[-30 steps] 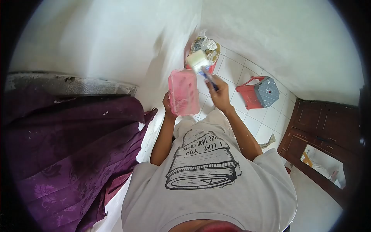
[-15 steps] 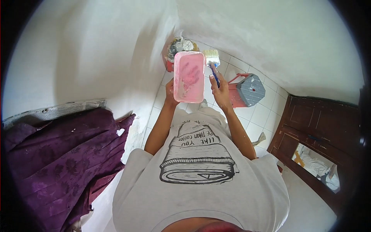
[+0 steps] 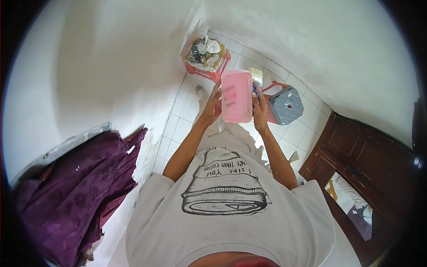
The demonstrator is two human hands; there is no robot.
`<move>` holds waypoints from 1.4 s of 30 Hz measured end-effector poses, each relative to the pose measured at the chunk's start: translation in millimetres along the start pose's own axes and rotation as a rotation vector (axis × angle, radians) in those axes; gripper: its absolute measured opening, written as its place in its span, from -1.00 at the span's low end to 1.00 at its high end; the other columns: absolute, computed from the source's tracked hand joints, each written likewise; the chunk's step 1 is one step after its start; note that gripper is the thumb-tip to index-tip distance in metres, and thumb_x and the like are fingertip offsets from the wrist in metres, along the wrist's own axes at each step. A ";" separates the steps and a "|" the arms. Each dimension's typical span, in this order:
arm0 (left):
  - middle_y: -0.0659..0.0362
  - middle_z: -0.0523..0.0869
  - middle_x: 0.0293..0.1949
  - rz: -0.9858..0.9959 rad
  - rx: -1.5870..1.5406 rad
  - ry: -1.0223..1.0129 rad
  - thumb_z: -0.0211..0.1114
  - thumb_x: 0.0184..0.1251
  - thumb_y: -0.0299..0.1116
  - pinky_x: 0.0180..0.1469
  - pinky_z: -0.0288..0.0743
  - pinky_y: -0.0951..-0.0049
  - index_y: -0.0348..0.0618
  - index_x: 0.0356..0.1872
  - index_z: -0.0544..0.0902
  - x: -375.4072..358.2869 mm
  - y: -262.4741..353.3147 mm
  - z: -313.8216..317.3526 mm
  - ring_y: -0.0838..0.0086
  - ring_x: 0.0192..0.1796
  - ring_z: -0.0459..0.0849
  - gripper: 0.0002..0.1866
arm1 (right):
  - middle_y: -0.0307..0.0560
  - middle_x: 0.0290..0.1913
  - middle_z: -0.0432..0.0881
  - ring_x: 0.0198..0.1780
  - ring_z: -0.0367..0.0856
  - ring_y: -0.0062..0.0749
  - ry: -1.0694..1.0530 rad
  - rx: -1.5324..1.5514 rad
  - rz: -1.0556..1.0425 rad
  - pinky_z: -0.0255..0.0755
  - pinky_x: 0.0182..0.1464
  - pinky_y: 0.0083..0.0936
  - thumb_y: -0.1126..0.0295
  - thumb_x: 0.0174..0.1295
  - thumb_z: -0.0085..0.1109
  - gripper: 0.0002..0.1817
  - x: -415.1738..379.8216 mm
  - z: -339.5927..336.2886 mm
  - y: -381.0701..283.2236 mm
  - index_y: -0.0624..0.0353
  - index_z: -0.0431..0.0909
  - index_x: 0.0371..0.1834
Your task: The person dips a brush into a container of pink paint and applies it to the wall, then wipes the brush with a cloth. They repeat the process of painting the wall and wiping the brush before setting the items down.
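A pink rectangular tub (image 3: 237,96) with reddish smears on its inside is held out in front of my body. My left hand (image 3: 214,104) grips its left side, the fingers partly hidden by the tub. At the right side, my right hand (image 3: 260,108) is closed round the blue handle of a paintbrush and lies against the tub. The brush (image 3: 256,76) points away from me, its pale bristles beside the tub's far right corner; most of the handle is hidden.
A red stool (image 3: 208,72) bearing a cluttered, paint-stained pile stands in the far corner. Right of my hands is a grey-topped red stool (image 3: 287,106). Purple cloth (image 3: 75,191) hangs at the left; dark wooden furniture (image 3: 342,147) stands at the right.
The tub and my left hand have moved right and slightly nearer to me. My right hand with the brush has come against the tub's side. More of the cluttered stool shows.
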State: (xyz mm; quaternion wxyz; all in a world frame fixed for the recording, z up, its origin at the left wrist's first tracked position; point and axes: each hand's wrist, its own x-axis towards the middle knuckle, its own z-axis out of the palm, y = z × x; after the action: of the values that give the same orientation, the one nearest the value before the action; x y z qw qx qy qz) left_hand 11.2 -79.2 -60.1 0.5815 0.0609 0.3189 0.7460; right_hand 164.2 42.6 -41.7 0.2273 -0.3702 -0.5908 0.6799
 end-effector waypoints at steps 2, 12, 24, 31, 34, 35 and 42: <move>0.07 0.22 0.52 -0.057 0.072 0.026 0.13 0.54 -0.04 0.49 0.28 0.17 -0.01 0.62 -0.11 14.5 8.1 -11.3 0.31 0.52 0.26 -0.18 | -0.05 0.54 0.28 0.49 0.23 -0.42 0.026 -0.023 0.016 0.12 0.49 -0.42 0.17 0.56 -0.03 -0.39 13.5 5.9 6.3 0.15 0.18 0.58; 0.13 0.30 0.48 -0.221 0.395 0.097 0.03 0.61 -0.09 0.45 0.29 0.28 -0.09 0.62 -0.02 125.9 9.2 -127.8 0.39 0.47 0.33 -0.28 | -0.09 0.41 0.43 0.18 0.50 -0.39 0.196 -0.085 0.253 0.33 0.33 -0.43 0.21 0.54 0.01 -0.41 110.8 52.8 75.2 0.04 0.19 0.59; 0.06 0.41 0.44 -0.460 0.815 0.321 0.03 0.61 -0.02 0.48 0.16 0.39 -0.21 0.57 0.15 240.5 -12.9 -278.5 0.38 0.43 0.38 -0.31 | 0.29 -0.03 0.61 0.04 0.62 0.06 0.345 -0.322 0.248 0.43 0.15 -0.20 0.31 0.42 -0.02 -0.52 228.5 100.9 281.5 -0.03 0.48 0.41; -0.01 0.41 0.44 -0.267 0.803 0.274 0.07 0.60 -0.11 0.51 0.12 0.40 -0.33 0.52 0.21 255.7 -30.7 -298.3 0.37 0.47 0.35 -0.34 | 0.25 -0.05 0.61 -0.01 0.63 0.05 0.445 -0.390 0.334 0.44 0.12 -0.17 0.23 0.44 0.00 -0.51 243.8 113.8 302.3 -0.17 0.45 0.44; -0.03 0.43 0.44 -0.259 0.822 0.314 0.16 0.54 -0.21 0.50 0.14 0.39 -0.35 0.51 0.23 252.1 -20.6 -294.5 0.36 0.46 0.38 -0.35 | 0.24 0.04 0.59 0.05 0.60 0.00 0.377 -0.279 0.412 0.41 0.16 -0.23 0.35 0.47 -0.03 -0.48 240.7 117.8 318.2 -0.01 0.33 0.50; -0.05 0.44 0.43 -0.225 0.872 0.341 0.19 0.51 -0.26 0.49 0.16 0.38 -0.35 0.49 0.26 250.4 -18.8 -296.5 0.34 0.45 0.40 -0.36 | 0.25 0.07 0.54 0.03 0.58 0.02 0.344 -0.151 0.443 0.40 0.18 -0.20 0.38 0.46 -0.08 -0.43 242.0 120.0 320.3 -0.15 0.27 0.55; -0.06 0.57 0.27 -0.131 1.169 0.370 0.32 0.41 -0.33 0.40 0.33 0.29 -0.32 0.43 0.36 238.7 -16.9 -310.1 0.27 0.31 0.53 -0.37 | 0.25 0.09 0.54 0.05 0.57 0.07 0.317 -0.347 0.341 0.40 0.19 -0.16 0.52 0.41 -0.08 -0.41 254.4 127.3 291.2 -0.07 0.29 0.52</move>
State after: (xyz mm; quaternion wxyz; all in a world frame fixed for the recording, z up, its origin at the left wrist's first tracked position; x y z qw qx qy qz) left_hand -193.5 13.6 -380.9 0.4314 0.2193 0.7739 0.4084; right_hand -55.1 93.9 -380.9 0.1327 -0.5993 -0.5845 0.5307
